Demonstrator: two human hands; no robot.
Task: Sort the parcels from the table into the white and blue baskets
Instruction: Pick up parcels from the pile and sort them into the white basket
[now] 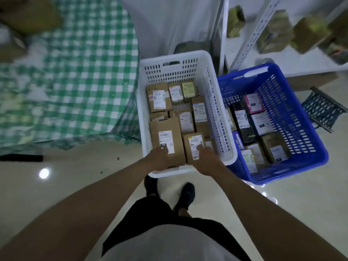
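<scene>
Hands reach together into the near end of the white basket (188, 59), which stands on the floor (75, 185) beside the bench (75, 72) with its green-and-white checked cloth. The left hand (159, 159) rests on the near end of a large brown parcel (166, 140), fingers laid on top by its white label; whether the thumb curls under the edge cannot be told. The right hand (206, 160) rests likewise on a smaller brown parcel (194, 146) just beside the first, fingertips on its label. Further brown parcels (159, 97) fill the far half of the white basket. The blue basket (293, 102) stands touching the white basket on its right side and holds black, white, pink and brown parcels (244, 123). A white shelf (282, 59) behind carries more boxes.
</scene>
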